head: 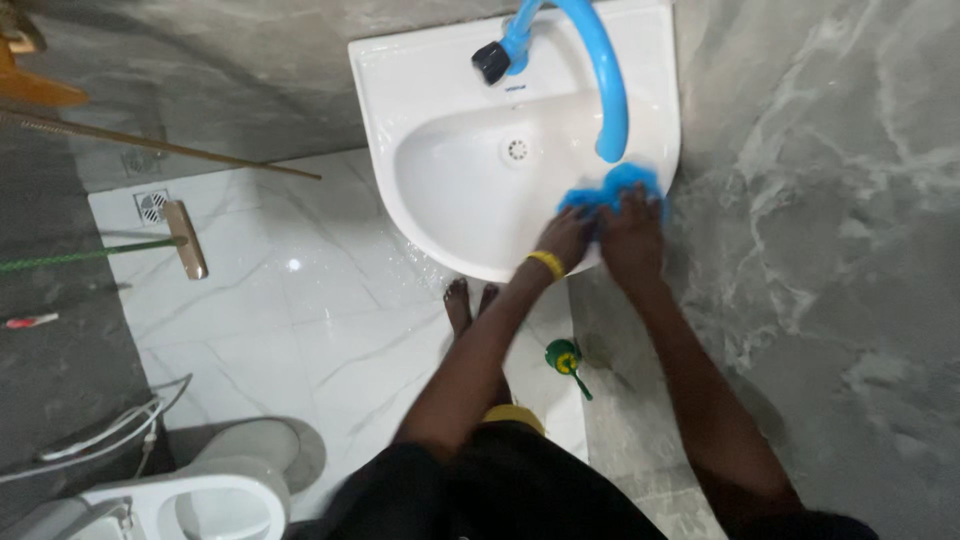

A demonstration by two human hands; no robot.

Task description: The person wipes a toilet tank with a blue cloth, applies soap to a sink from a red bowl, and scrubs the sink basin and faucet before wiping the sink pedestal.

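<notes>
A blue cloth (612, 190) is gripped by both the left hand (565, 238) and the right hand (632, 232), held close together at the front rim of the white sink (420, 90), just under the blue tap (605, 70). Judging from the wet floor (330, 330), cleaning seems partly done; how much of the sink remains cannot be told.

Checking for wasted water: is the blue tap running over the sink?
Apparently off: no stream shows below the blue tap, and the white sink holds no pooled water. A thin trickle cannot be ruled out.
</notes>
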